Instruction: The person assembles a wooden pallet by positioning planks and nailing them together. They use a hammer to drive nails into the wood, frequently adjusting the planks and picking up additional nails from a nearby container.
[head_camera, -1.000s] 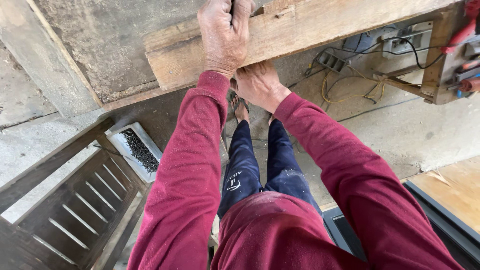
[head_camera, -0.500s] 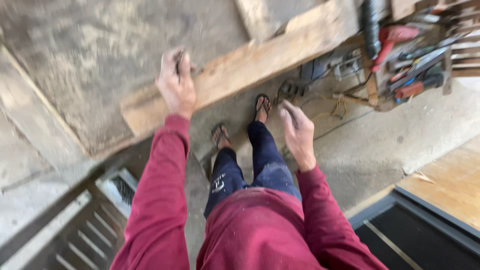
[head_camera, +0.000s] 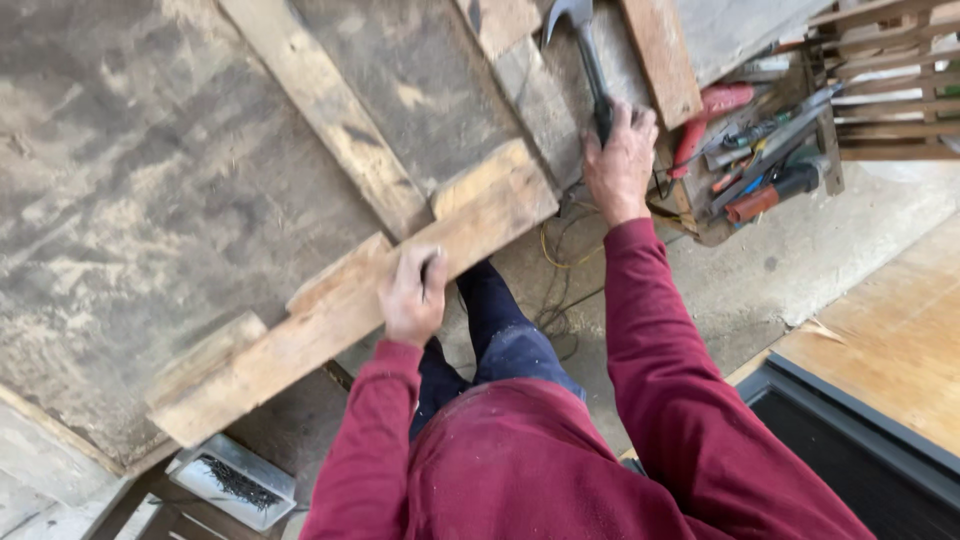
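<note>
Concrete floor fills the lower middle of the frame, worn plywood bench top (head_camera: 150, 180) takes the whole upper left.

Left hand (head_camera: 412, 295), centre frame: fingers curled shut over the near edge of the long plank (head_camera: 330, 325), something small and dark pinched at the fingertips, can't tell what. Plank runs diagonally from lower left up to centre, lying on the bench top and overhanging its near edge. A second batten (head_camera: 320, 110) crosses above it, butting the plank near its upper end.

Right hand (head_camera: 620, 160), upper centre-right: fist clamped on the black handle of the claw hammer (head_camera: 585, 55), head up at the top edge of the frame. Grip looks mid-handle.

How to do it well, my read:
- Slide your right hand nearer the handle's end: more swing, less wrist.
- Keep your left hand pressing the plank flat so it doesn't bounce; the overhang will spring if you hit out there, so strike over the supported part.
- Keep your left fingers clear of the strike line. If that's a nail you hold, tap to start it, then pull the hand away before full swings.
- Hit square, face flat.

Around you: tool tray (head_camera: 770, 150) with red and orange handled tools at upper right, just beside the hammer hand. Tray of nails (head_camera: 232, 482) at lower left below the bench. Yellow cable (head_camera: 560, 255) on the floor by your legs; mind your footing.
</note>
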